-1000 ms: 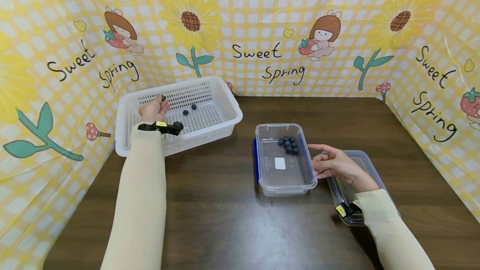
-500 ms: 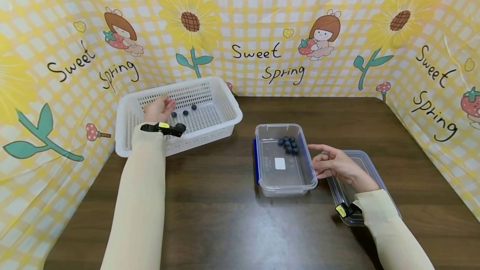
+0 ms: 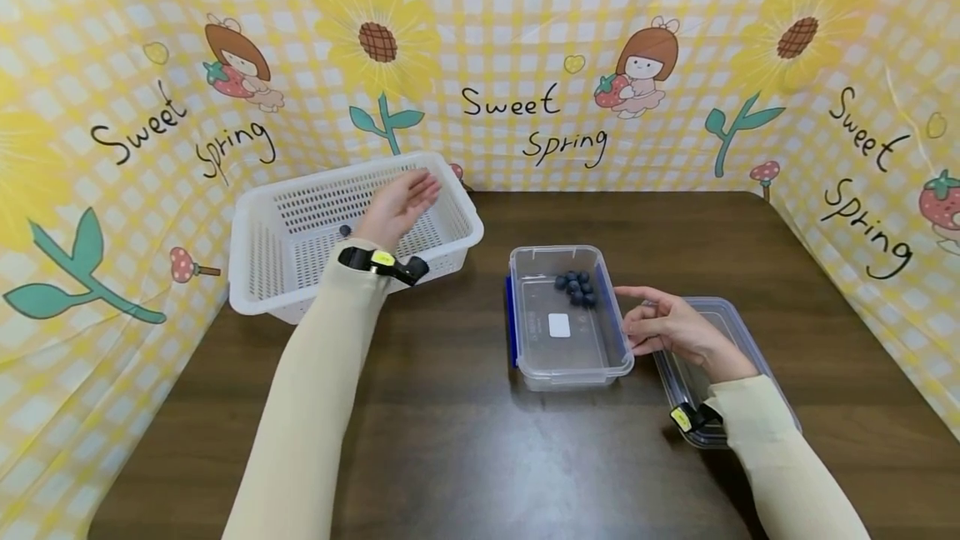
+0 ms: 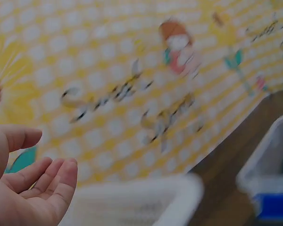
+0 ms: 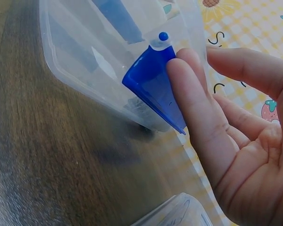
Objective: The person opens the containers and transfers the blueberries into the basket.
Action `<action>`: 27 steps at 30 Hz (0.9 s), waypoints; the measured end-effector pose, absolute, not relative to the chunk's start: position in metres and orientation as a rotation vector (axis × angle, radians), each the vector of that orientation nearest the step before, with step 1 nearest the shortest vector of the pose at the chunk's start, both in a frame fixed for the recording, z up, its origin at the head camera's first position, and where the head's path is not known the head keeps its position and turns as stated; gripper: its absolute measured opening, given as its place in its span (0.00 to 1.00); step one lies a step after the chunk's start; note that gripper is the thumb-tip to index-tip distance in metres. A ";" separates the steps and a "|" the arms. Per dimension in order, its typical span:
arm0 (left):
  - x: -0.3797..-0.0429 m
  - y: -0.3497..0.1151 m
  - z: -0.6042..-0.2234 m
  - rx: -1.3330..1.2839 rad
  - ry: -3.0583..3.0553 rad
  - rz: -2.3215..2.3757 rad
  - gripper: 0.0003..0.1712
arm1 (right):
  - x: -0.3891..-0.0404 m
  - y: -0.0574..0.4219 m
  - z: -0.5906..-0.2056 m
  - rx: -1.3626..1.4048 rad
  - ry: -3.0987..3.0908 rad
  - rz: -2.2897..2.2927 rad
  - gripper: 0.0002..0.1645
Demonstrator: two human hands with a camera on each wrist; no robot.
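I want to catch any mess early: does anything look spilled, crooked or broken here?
No spill or damage shows; the blueberries in view lie inside the box and the basket. The basket, on the person's left, stands at a slant to the table's far edge, though that seems harmless.
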State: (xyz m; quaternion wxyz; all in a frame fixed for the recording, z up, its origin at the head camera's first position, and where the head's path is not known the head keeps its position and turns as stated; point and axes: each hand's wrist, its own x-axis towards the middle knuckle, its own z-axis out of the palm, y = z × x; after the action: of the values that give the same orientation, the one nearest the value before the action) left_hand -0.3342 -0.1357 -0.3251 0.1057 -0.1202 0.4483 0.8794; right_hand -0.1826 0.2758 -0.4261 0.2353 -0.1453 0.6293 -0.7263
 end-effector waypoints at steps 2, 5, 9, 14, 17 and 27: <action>-0.330 -0.120 -0.323 -0.308 1.303 2.570 0.27 | -0.182 0.275 -0.427 -0.401 1.720 -1.991 0.34; -0.323 -0.096 -0.322 -0.265 1.316 2.516 0.25 | -0.182 0.274 -0.427 -0.402 1.711 -1.993 0.34; -0.315 -0.066 -0.328 -0.195 1.381 2.417 0.23 | -0.182 0.275 -0.427 -0.393 1.706 -2.002 0.33; -0.308 -0.037 -0.345 -0.174 1.443 2.335 0.22 | -0.182 0.274 -0.426 -0.390 1.713 -1.998 0.33; -0.304 -0.024 -0.356 -0.151 1.494 2.279 0.22 | -0.182 0.274 -0.425 -0.386 1.720 -1.995 0.33; -0.287 0.013 -0.374 -0.073 1.516 2.044 0.21 | -0.180 0.272 -0.424 -0.361 1.730 -1.999 0.32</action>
State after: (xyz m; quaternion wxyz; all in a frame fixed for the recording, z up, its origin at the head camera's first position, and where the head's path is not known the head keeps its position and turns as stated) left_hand -0.2866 0.0129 -0.3740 0.2935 -0.0276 0.5692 0.7675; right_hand -0.1801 0.2724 -0.4243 0.2347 -0.1315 0.6303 -0.7282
